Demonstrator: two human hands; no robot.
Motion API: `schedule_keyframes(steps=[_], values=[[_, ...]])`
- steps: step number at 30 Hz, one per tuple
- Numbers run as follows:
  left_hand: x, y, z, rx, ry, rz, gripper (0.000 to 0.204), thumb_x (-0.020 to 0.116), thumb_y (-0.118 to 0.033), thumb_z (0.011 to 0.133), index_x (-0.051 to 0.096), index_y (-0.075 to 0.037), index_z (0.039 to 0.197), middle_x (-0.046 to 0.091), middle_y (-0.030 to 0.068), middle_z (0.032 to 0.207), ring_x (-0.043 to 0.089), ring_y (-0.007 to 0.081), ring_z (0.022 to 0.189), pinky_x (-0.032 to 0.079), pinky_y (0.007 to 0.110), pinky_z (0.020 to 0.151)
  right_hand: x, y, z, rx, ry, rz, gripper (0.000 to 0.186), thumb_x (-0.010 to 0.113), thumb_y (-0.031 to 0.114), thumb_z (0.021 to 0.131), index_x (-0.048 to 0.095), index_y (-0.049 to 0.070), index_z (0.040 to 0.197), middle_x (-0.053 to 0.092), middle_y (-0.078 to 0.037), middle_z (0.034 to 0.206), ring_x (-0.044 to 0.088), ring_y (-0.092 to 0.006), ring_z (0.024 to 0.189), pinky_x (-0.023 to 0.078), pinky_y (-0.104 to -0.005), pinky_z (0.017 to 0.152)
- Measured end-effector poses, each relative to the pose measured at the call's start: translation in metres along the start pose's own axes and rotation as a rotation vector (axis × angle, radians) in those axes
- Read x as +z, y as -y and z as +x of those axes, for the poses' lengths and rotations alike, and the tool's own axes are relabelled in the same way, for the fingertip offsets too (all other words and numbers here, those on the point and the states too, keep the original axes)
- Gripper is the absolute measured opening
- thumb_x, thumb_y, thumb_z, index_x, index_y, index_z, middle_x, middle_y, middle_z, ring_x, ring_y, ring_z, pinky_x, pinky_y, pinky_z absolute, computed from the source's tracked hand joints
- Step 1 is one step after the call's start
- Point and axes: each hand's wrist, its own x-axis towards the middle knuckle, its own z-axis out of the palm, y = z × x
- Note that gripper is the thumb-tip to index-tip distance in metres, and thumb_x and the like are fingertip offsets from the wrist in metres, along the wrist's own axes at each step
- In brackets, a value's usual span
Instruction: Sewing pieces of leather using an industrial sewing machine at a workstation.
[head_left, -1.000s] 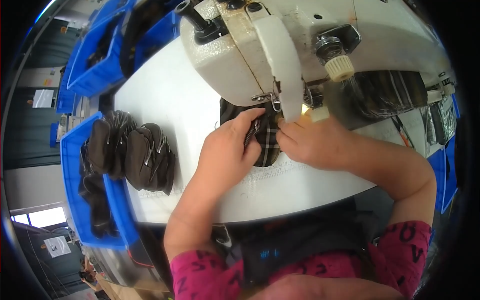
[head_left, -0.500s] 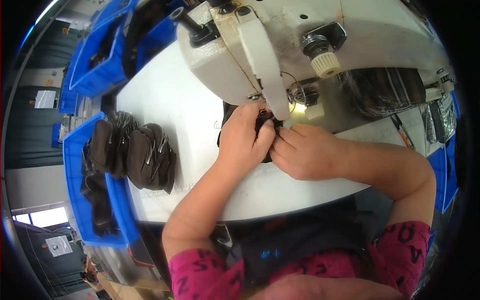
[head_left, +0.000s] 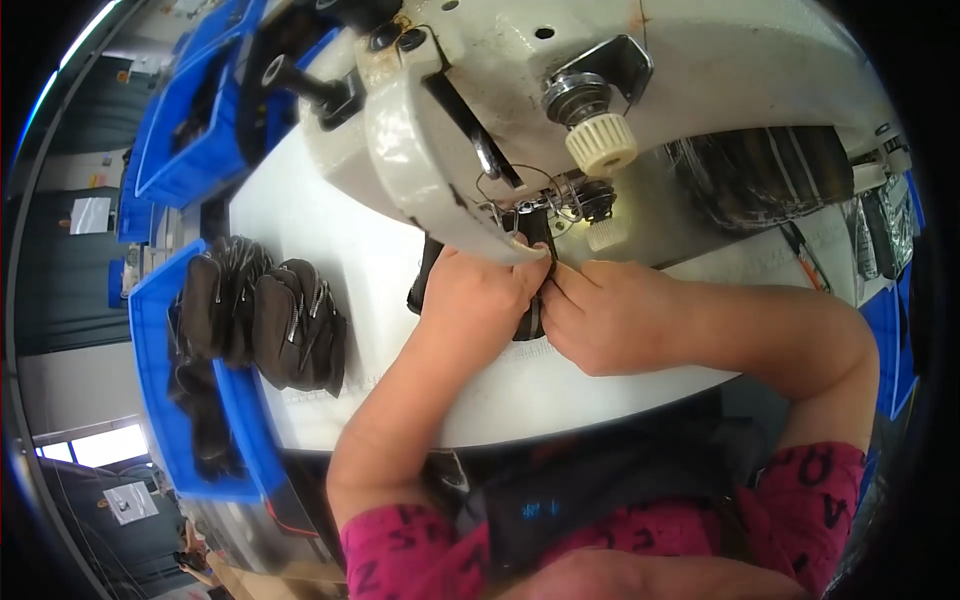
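Under the head of a white sewing machine (head_left: 400, 150) lies a dark fabric piece (head_left: 530, 325) with a lighter strip along it, perhaps a zipper. My left hand (head_left: 480, 300) presses on its left side, fingers bent and pinching the cloth close to the needle area. From the right, my right hand (head_left: 605, 315) grips the same piece, its fingertips almost meeting those of the left. The machine's curved white lever partly covers the left fingertips. Most of the fabric is hidden beneath both hands.
Dark zippered pouches (head_left: 298, 325) are piled at the left, by a blue bin (head_left: 160, 400) holding more. Dark zipper strips (head_left: 765, 175) lie at the right behind orange-handled snips (head_left: 808, 265). More blue bins (head_left: 200, 150) stand at the far left.
The machine head appears shifted left and nearer in view, showing more of the needle area. Both hands sit slightly lower, still on the fabric, and more of the lighter strip shows.
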Motion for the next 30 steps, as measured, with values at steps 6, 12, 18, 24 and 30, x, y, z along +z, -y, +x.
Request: schedule_keyframes(steps=[6, 12, 18, 24, 30], values=[[-0.004, -0.011, 0.001, -0.074, 0.025, -0.01, 0.034, 0.079, -0.008, 0.067, 0.074, -0.01, 0.1, 0.066, 0.0041, 0.105, 0.063, 0.0262, 0.092, 0.051, 0.041, 0.08, 0.001, 0.008, -0.005, 0.073, -0.033, 0.026, 0.018, 0.068, 0.012, 0.069, 0.068, -0.005, 0.076, 0.066, -0.019, 0.074, 0.066, -0.0287, 0.069, 0.053, -0.0349, 0.051], [0.0, -0.014, -0.002, -0.08, -0.057, -0.007, 0.035, 0.078, -0.007, 0.066, 0.074, -0.009, 0.101, 0.07, 0.004, 0.112, 0.066, 0.0254, 0.103, 0.052, 0.04, 0.085, -0.008, 0.005, -0.003, 0.012, 0.028, -0.027, 0.021, 0.069, 0.015, 0.071, 0.07, -0.004, 0.077, 0.067, -0.019, 0.077, 0.068, -0.032, 0.076, 0.055, -0.0351, 0.055], [0.001, -0.019, -0.001, -0.112, -0.083, 0.03, 0.033, 0.073, -0.008, 0.071, 0.074, -0.01, 0.104, 0.071, 0.0017, 0.112, 0.067, 0.0222, 0.1, 0.052, 0.036, 0.082, -0.011, 0.003, -0.003, 0.021, 0.027, -0.037, 0.018, 0.068, 0.016, 0.072, 0.072, -0.001, 0.077, 0.068, -0.017, 0.078, 0.068, -0.0312, 0.077, 0.055, -0.0354, 0.059], [0.001, -0.024, -0.001, -0.159, -0.027, 0.011, 0.029, 0.069, -0.01, 0.076, 0.075, -0.009, 0.105, 0.071, 0.002, 0.105, 0.065, 0.0227, 0.101, 0.049, 0.036, 0.087, -0.009, 0.005, -0.002, 0.027, 0.046, -0.028, 0.016, 0.068, 0.016, 0.073, 0.071, 0.001, 0.075, 0.067, -0.016, 0.077, 0.068, -0.0309, 0.078, 0.054, -0.034, 0.06], [0.005, -0.017, 0.001, -0.157, -0.049, 0.062, 0.033, 0.071, -0.011, 0.075, 0.073, -0.007, 0.108, 0.072, 0.0016, 0.114, 0.067, 0.0217, 0.092, 0.052, 0.035, 0.075, -0.001, 0.002, 0.0, 0.067, 0.057, -0.071, 0.014, 0.068, 0.018, 0.069, 0.07, 0.004, 0.073, 0.065, -0.012, 0.076, 0.063, -0.027, 0.074, 0.05, -0.0332, 0.058]])
